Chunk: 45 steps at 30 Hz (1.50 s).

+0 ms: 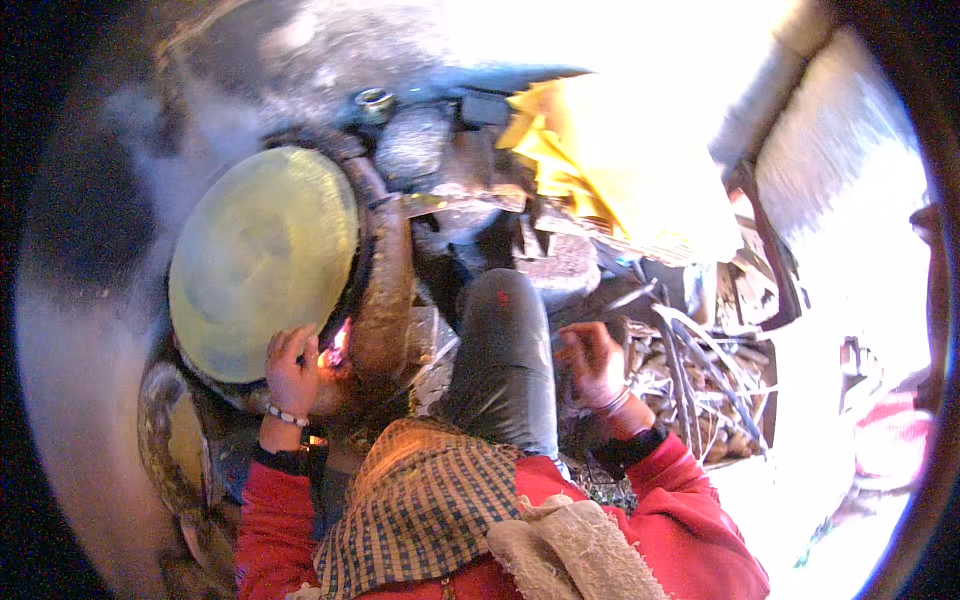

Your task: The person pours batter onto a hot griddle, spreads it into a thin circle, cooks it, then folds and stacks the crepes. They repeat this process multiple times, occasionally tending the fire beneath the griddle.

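Observation:
A large round pale-yellow flatbread [262, 262] covers a dark griddle over a fire. At its near right rim is my left hand [291, 370], fingers bent and drawn together over the edge; whether they pinch anything is hidden. Flames [337, 346] glow right beside those fingers, at the mouth of the clay stove [388, 300]. My right hand [592, 366] is raised to the right of my knee, next to a heap of sticks [700, 385]. Its fingers look curled but are smeared by motion, and no object shows in them.
Smoke drifts left of the griddle. Beyond my knee stand a flat stone [560, 268] and a small metal cup [374, 100]. Yellow folded sheets or cloth [556, 150] lie by an overexposed pale pile. A round rimmed object [175, 435] sits at lower left.

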Each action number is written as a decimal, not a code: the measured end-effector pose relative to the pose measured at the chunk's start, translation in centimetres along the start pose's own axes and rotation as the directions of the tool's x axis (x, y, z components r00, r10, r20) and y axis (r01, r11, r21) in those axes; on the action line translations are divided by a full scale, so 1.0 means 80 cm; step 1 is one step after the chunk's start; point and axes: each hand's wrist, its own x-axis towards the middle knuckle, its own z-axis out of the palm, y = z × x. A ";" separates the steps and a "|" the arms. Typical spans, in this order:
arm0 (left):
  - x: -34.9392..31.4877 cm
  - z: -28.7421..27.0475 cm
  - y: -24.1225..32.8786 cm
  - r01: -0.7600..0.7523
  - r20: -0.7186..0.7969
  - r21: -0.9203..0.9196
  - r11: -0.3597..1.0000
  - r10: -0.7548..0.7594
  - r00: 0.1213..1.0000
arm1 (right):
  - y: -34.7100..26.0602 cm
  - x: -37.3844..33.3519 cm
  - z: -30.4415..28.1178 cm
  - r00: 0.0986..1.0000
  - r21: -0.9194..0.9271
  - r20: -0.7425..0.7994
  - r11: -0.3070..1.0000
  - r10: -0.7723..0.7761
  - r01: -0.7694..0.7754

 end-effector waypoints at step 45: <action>0.335 0.297 0.461 -0.850 -0.023 0.075 0.522 0.853 0.522 | 0.240 0.235 -0.380 0.676 -0.789 -0.582 0.517 -0.452 -0.334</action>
